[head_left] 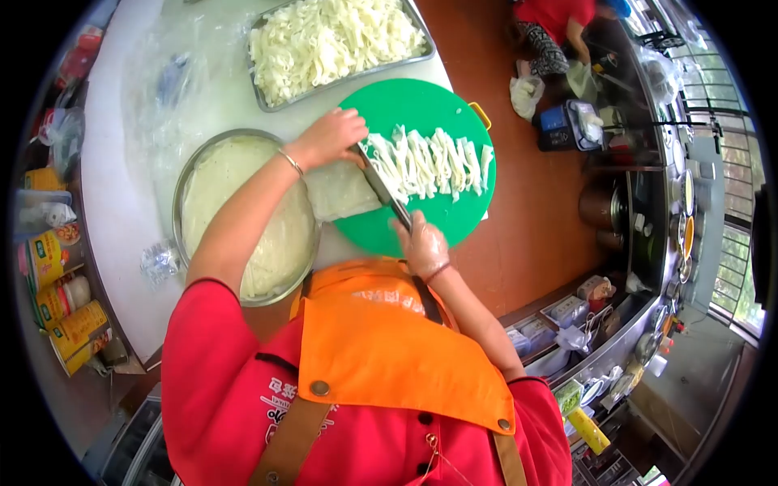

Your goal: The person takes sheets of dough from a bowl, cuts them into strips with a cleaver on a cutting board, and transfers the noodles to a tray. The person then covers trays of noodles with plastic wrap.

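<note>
Currently the right hand (423, 247) is wrapped around the handle of a knife (377, 180), its blade slanting away toward the left hand (331, 136), whose fingers are bent at the blade's far end; whether they pinch the metal or press on what lies beneath, I cannot tell. Below the left hand, and to the left of the blade, lies a pale, see-through folded sheet (344, 194), which runs out past the edge of a round green board (405, 101). On the other side of the blade, to the right of the left hand and ahead of the right one, cut white strips (429, 166) lie on the board in a loose row. Left of both hands, beneath the left forearm, sits a round pan (181, 198) with a pale layer inside. Beyond the left hand, a metal tray (279, 100) is heaped with more pale strips (336, 40). Far ahead and to the right of the hands, another person (559, 36) in a red top bends beside dark shelving.
</note>
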